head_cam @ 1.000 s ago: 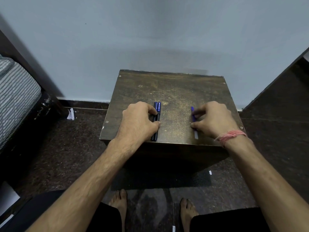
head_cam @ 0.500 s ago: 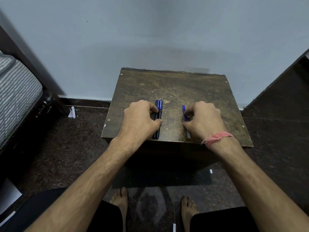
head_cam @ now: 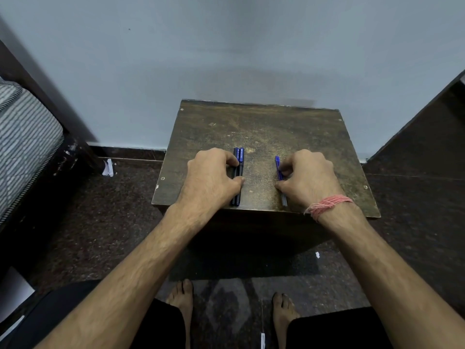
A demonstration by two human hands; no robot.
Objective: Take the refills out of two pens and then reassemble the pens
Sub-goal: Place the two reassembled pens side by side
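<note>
the right hand has slid its two thin refills slightly toward frame centre; the left hand pinches two pens lying together on the table.

The only lettering sits just above the centre of the frame, on the blue cap of the right-hand one of the two dark pens lying side by side on the wooden table. It is pale print running lengthwise along the cap, and it looks like "OCTANE", though it is small and turned sideways, so I would not swear to every letter. A tinier line of print on the cap of the pen beside it is too small to read. Nothing else in view carries readable text.
</note>
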